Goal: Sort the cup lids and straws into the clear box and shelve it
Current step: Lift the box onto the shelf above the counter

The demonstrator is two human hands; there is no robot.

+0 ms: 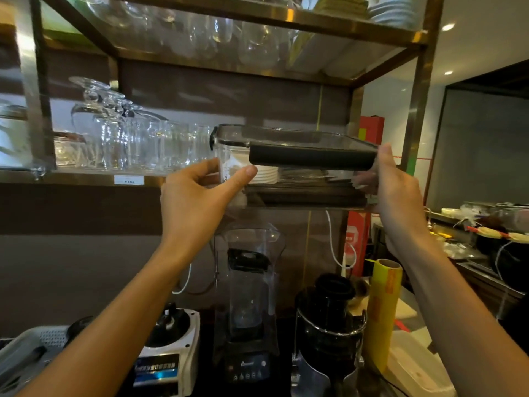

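- Two hands grip the clear box at shelf height: left hand at its left end, right hand at its right.
- Contents: stacked white lids; remaining items indistinct.

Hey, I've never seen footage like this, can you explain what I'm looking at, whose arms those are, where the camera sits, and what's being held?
There is no robot. One camera worn on a person's head looks forward at their own arms. The left hand and right hand grip the two ends of a lidded clear box, raised to the level of a metal shelf that carries glasses. White lids show through the box wall. On the counter below stand a blender, a black juicer and a yellow roll of wrap.
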